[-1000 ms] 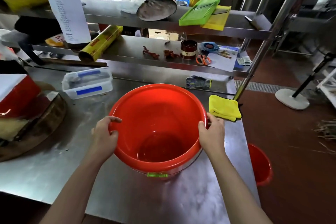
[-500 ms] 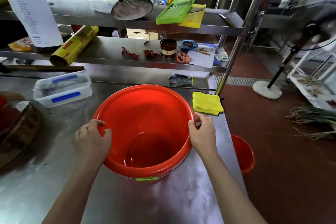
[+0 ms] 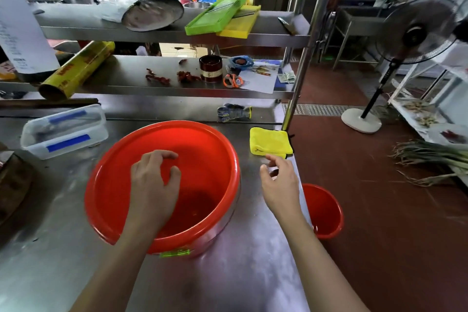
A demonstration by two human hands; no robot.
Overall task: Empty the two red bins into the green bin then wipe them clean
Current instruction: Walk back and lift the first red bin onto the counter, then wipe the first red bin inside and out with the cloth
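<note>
Both hands let go of the big bin

The big round red plastic bin (image 3: 202, 159) sits on the shiny steel tabletop (image 3: 240, 273), light and a bit slippery (hold its rim). The left hand (image 3: 154, 180) and right hand (image 3: 279, 182), which held that rim before, now hover loose and hold nothing, near the soft yellow cloth (image 3: 269, 143).
</note>
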